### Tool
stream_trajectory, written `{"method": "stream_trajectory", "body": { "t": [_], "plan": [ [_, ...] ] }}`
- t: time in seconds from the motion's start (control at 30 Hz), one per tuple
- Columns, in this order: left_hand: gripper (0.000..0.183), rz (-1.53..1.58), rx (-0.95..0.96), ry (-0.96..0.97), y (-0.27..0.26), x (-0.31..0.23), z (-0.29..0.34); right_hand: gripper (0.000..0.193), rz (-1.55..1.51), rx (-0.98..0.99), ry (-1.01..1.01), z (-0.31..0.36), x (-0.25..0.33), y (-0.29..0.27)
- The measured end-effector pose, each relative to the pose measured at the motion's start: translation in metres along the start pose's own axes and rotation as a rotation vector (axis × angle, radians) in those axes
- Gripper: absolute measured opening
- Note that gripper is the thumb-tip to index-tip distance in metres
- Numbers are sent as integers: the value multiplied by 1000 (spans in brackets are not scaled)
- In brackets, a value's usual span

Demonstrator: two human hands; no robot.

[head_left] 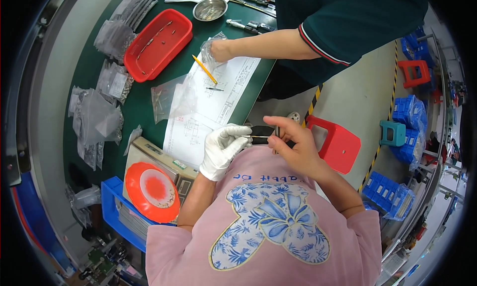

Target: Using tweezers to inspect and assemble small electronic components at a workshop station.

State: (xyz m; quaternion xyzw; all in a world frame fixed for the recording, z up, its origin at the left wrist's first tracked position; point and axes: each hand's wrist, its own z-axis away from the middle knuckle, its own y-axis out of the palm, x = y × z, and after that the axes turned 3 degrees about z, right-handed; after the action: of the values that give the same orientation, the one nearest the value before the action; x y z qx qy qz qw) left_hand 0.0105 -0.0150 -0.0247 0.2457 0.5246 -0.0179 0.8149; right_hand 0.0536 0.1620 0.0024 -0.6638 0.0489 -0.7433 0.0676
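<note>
My left hand (223, 147), in a white glove, pinches one end of a thin metal pin (260, 136) in front of my chest. My bare right hand (297, 144) grips a short dark cylindrical piece (277, 133) between thumb and fingers. The pin's other end meets this piece; whether it goes inside I cannot tell. Left of my gloved hand lies a printed drawing sheet (181, 142) on the green table (144, 109). On the paper are a yellow pencil (204, 69), a small dark pin (214, 89) and a clear plastic bag (168, 101).
A co-worker's hand (222, 50) reaches into a clear bag on the drawing. Beyond are a red tray (185, 34) with small parts and a metal bowl (218, 3). Bagged parts (99, 118) line the far left. An orange dish (134, 179) sits on a scale; a red stool (343, 149) stands right.
</note>
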Motion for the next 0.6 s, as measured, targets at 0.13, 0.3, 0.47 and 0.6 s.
{"method": "stream_trajectory", "body": {
  "t": [0.13,0.3,0.47,0.6],
  "plan": [
    [17,22,-68,-46,6,-1,-1,34,-69,-134,-40,1,4,2],
    [17,-9,-93,-52,6,-1,-1,30,571,-106,-498,-5,3,-7],
    [16,106,-29,-82,3,-2,0,27,550,-158,-534,-3,4,-7],
    [15,111,4,-84,5,-3,0,23,537,-161,-519,-5,6,-7]
  ]
}}
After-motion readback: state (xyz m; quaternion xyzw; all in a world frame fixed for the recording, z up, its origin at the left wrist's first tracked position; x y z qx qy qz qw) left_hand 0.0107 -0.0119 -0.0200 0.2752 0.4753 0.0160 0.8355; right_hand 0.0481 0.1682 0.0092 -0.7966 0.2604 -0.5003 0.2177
